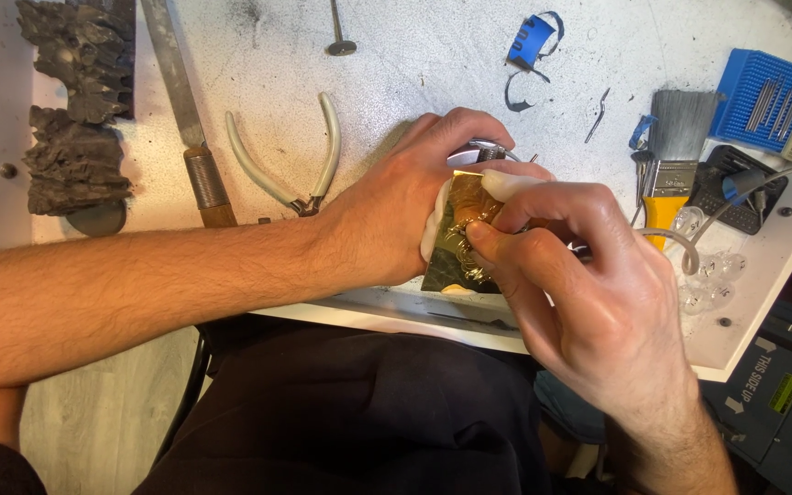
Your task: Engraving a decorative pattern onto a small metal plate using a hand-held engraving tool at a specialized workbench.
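Observation:
A shiny gold-coloured embossed metal sheet (463,240) lies on a white pad (434,229) at the front edge of the white workbench (396,55). My left hand (396,206) curls around the sheet and pad from the left, holding them in place. My right hand (566,275) comes in from the lower right with its fingers pinched closed, fingertips pressing onto the sheet's raised pattern. Whether a thin tool sits in the right hand's pinch is hidden. A round metal rim (478,148) shows just behind my left fingers.
White-handled pliers (291,160) and a wood-handled file (185,110) lie to the left, beside dark lumpy blocks (75,101). To the right are a flat yellow-handled brush (676,151), a blue holder with thin tools (776,96), a clear tube (689,243) and blue tape scraps (529,41).

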